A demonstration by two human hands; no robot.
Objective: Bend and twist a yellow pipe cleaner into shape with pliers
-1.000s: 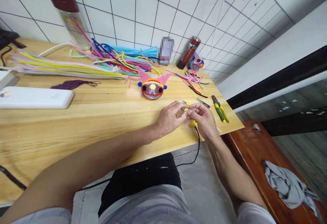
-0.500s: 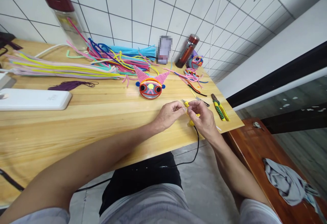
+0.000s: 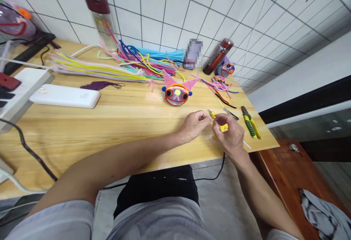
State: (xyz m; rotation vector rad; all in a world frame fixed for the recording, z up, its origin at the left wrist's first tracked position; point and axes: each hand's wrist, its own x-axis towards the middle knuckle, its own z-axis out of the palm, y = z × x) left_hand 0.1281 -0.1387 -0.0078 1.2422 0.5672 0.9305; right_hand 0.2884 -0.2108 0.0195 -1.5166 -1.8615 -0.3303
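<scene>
My left hand [image 3: 195,125] is closed in a pinch above the table, its fingertips close to those of my right hand [image 3: 229,131]. My right hand is pinched too, with the fingers curled. Whatever lies between the fingertips is too small to make out. Behind my right hand, and partly hidden by it, is a yellow hot glue gun [image 3: 212,114] with a metal nozzle; a black cord [image 3: 223,165] hangs below. A pink-eared animal face [image 3: 177,94] made with pipe cleaners, with round dark eyes and blue pompoms, stands beyond my left hand.
Pliers [image 3: 251,122] and small scissors [image 3: 230,114] lie right of my hands, near a white stick [image 3: 247,145]. Pipe cleaners [image 3: 104,70] are heaped at the back, before a clear bottle [image 3: 100,24]. A power bank [image 3: 65,96] and power strip [image 3: 26,90] sit left. A red-brown flask [image 3: 218,57] leans against the wall.
The view has turned left, so the table things appear farther right and the power strip has come into sight. Both hands stay pinched close together over the same spot.
</scene>
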